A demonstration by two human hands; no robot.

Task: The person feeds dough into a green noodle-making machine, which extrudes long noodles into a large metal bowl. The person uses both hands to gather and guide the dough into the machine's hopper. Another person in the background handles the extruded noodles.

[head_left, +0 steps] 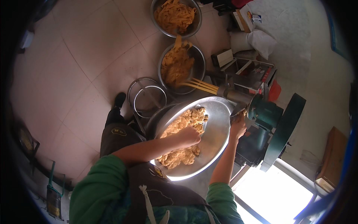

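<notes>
A person in green sleeves and a dark apron tilts a wide, shiny metal pan heaped with crumbly tan dough. The left hand is buried in the dough, fingers curled into a loose scoop around a clump. The right hand is at the pan's far rim beside the hopper of a green cast-metal machine; whether it grips the rim or presses dough cannot be told. Flat yellow strips emerge from the machine's steel nozzle into a round steel bowl piled with ribbon-like noodles. A second such bowl sits beyond it on the pale tiled floor.
</notes>
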